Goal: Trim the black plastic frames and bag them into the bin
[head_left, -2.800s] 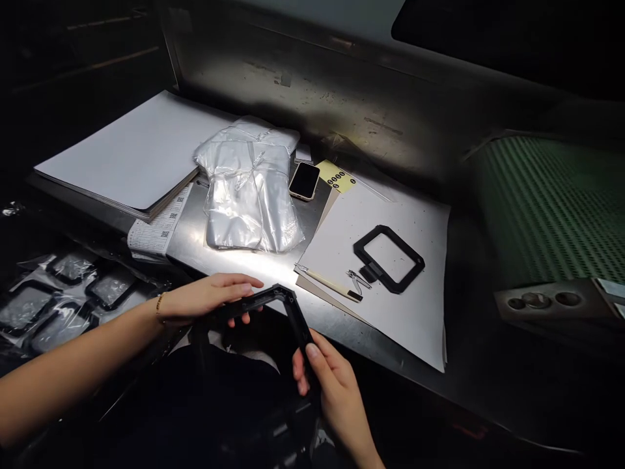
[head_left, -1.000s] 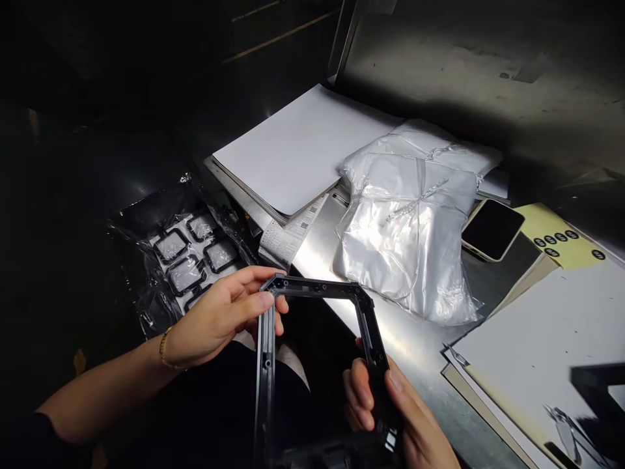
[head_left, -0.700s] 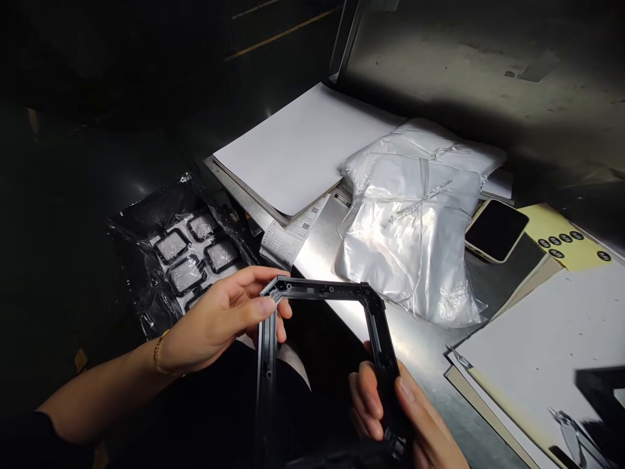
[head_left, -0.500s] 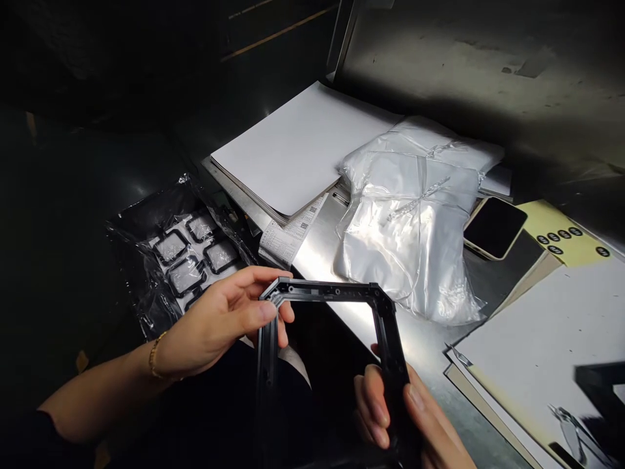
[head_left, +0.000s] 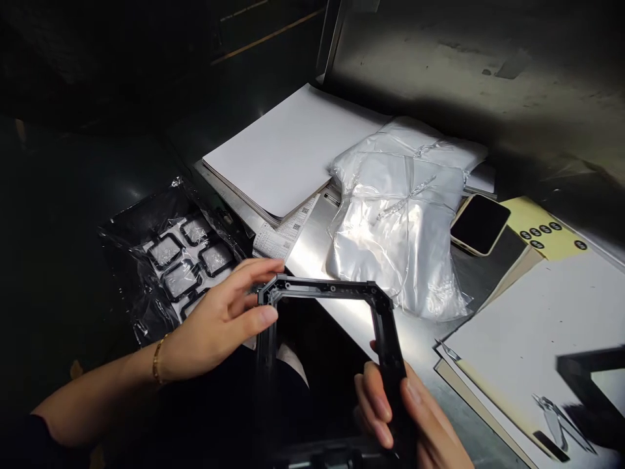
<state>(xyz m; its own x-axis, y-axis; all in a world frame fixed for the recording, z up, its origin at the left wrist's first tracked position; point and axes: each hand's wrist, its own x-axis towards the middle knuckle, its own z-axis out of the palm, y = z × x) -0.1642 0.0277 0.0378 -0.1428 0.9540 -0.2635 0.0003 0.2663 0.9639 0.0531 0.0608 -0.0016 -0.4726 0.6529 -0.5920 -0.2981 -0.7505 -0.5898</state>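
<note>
A black angular plastic frame (head_left: 325, 287) is raised in front of me, its lower part lost in shadow. My right hand (head_left: 395, 404) grips its right side, thumb on one side and fingers curled round the other. At the upper left corner, my left hand (head_left: 219, 322) has its thumb and fingers spread apart. The thumb tip overlaps the frame's left side, and the fingers reach behind the corner without wrapping round it. Behind the left hand lies an open black plastic bag (head_left: 131, 260) with several small black rimmed pieces (head_left: 181, 279).
Across the metal table (head_left: 312, 251) lie a white paper stack (head_left: 288, 150), a tied clear plastic bundle (head_left: 390, 215) and a phone (head_left: 481, 225). Yellow sticker paper (head_left: 551, 244) is at right. Nippers (head_left: 556, 420) and another black frame (head_left: 581, 371) rest on white sheets (head_left: 532, 332).
My left fingers have come out of the frame's opening and loosened from its corner. My right hand keeps its grip. The view has shifted slightly, moving the table's contents left.
</note>
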